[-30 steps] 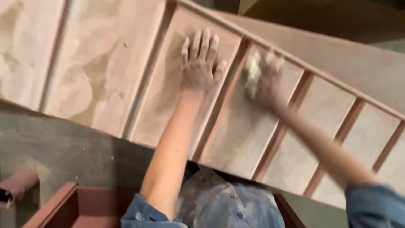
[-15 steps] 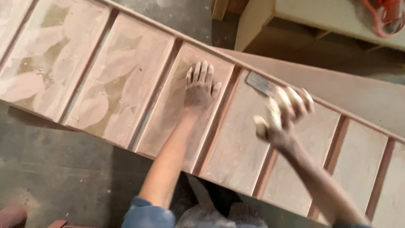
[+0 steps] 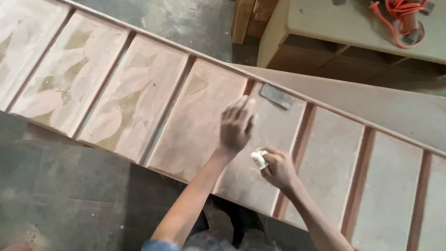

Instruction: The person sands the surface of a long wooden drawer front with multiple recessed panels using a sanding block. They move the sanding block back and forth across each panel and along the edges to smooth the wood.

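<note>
Pressing my left hand [image 3: 236,125] flat, fingers spread, on the long ribbed reddish wooden panel [image 3: 195,121], I clench a pale putty wad [image 3: 259,159] in my right hand [image 3: 278,168]; a grey flat scraper [image 3: 276,96] lies beyond, near the far edge.

Your right hand [image 3: 278,168] hides most of the pale wad [image 3: 259,159]; the long panelled board [image 3: 195,116] runs off both side edges.
</note>
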